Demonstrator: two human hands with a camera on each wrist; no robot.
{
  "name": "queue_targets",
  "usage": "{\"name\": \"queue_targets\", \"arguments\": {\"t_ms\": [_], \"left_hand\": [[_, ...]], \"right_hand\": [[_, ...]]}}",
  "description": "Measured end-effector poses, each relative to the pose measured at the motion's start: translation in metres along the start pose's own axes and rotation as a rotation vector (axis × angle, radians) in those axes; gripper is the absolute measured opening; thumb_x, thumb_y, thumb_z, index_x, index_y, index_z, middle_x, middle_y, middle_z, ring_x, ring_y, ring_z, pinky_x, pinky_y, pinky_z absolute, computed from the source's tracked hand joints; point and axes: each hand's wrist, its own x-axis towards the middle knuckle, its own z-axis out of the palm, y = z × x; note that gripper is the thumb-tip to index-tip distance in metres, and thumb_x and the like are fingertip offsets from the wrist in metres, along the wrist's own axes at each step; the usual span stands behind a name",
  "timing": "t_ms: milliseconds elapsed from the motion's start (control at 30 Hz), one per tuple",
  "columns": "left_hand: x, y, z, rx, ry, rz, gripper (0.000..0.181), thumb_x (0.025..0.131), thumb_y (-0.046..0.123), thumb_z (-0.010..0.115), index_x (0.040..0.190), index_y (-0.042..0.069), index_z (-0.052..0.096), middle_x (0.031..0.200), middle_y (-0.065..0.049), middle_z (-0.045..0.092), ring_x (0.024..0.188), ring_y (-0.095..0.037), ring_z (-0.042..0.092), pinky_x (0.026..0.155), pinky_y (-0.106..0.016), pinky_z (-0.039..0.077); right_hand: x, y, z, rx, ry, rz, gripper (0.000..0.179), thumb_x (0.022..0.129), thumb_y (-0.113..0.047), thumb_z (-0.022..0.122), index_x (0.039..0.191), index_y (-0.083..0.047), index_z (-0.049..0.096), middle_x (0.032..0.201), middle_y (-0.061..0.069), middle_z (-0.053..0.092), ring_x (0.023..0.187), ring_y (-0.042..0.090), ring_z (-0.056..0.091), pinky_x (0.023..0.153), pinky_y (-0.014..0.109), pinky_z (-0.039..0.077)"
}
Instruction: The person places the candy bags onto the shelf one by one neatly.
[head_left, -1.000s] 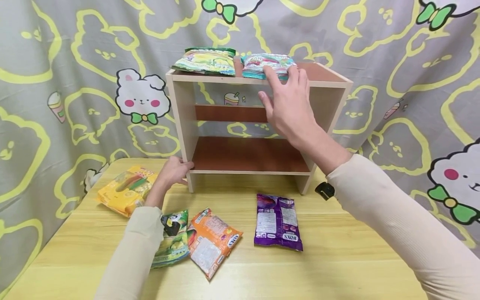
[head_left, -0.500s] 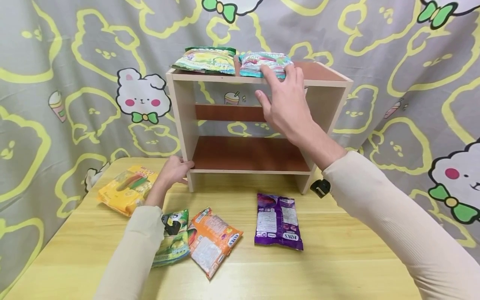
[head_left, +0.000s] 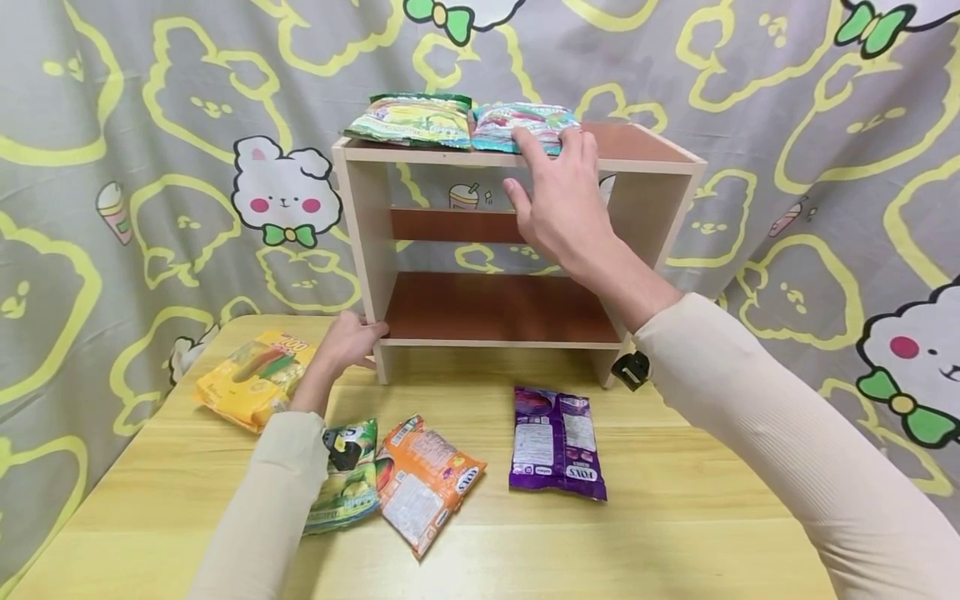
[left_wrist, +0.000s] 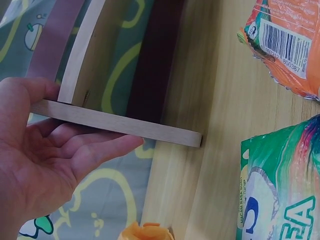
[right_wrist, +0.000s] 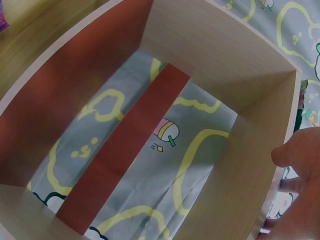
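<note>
A small two-tier shelf unit (head_left: pixel 502 308) with brown boards stands on the table. My left hand (head_left: pixel 348 342) grips its left side panel low down; in the left wrist view the thumb lies inside the panel (left_wrist: pixel 125 126) and the fingers outside. On the top board lies a light-blue snack pack (head_left: pixel 517 125), beside a green-and-yellow pack (head_left: pixel 412 123) on its left. My right hand (head_left: pixel 566 196) reaches up to the light-blue pack, fingertips on its front and right side, thumb apart below the top board's edge. The right wrist view looks into the unit, with that hand (right_wrist: pixel 302 185) at the edge.
On the wooden table (head_left: pixel 675 517) lie a yellow pack (head_left: pixel 255 379) at left, a green pack (head_left: pixel 348 492) partly behind the left sleeve, an orange pack (head_left: pixel 427 487) touching it, and a purple pack (head_left: pixel 555 446). A patterned curtain (head_left: pixel 810 192) hangs close behind the unit.
The light-blue pack has slid left along the top board, up to the green-and-yellow pack. My right hand has moved left with it. The left hand has stayed on the side panel.
</note>
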Motion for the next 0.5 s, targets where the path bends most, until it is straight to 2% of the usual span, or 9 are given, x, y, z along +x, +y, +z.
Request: {"name": "queue_targets", "arguments": {"t_ms": [100, 133, 300, 500], "left_hand": [[0.0, -0.0004, 0.0, 0.001, 0.0, 0.004, 0.025, 0.097, 0.023, 0.052, 0.095, -0.002, 0.056, 0.075, -0.004, 0.043, 0.064, -0.016, 0.048, 0.072, -0.042, 0.065], [0.0001, -0.0006, -0.0001, 0.004, -0.001, 0.004, 0.026, 0.098, 0.023, 0.052, 0.094, -0.002, 0.056, 0.075, -0.004, 0.043, 0.064, -0.016, 0.048, 0.072, -0.042, 0.065], [0.0007, -0.0009, -0.0005, 0.003, -0.002, -0.001, 0.027, 0.098, 0.023, 0.052, 0.077, 0.009, 0.044, 0.067, 0.0, 0.039, 0.059, -0.013, 0.043, 0.071, -0.042, 0.065], [0.0001, 0.0002, -0.0007, -0.005, -0.011, -0.005, 0.03, 0.097, 0.023, 0.052, 0.073, 0.011, 0.04, 0.063, 0.002, 0.037, 0.057, -0.012, 0.043, 0.072, -0.044, 0.065]], "right_hand": [[0.0007, -0.0011, 0.0001, 0.002, 0.003, -0.002, 0.058, 0.104, -0.036, 0.05, 0.158, -0.026, 0.034, 0.149, 0.026, 0.032, 0.138, 0.037, 0.024, 0.118, 0.046, 0.032], [0.0008, -0.001, 0.0004, 0.002, 0.005, -0.003, 0.058, 0.104, -0.035, 0.05, 0.158, -0.026, 0.034, 0.149, 0.026, 0.032, 0.138, 0.037, 0.024, 0.118, 0.045, 0.032], [-0.0005, 0.0018, 0.0039, 0.007, 0.038, -0.031, 0.056, 0.103, -0.033, 0.052, 0.156, -0.025, 0.036, 0.145, 0.026, 0.035, 0.137, 0.037, 0.025, 0.115, 0.045, 0.035], [-0.0016, 0.0074, 0.0087, 0.035, 0.1, -0.077, 0.052, 0.102, -0.028, 0.054, 0.153, -0.022, 0.041, 0.139, 0.027, 0.038, 0.13, 0.037, 0.03, 0.108, 0.045, 0.038]]}}
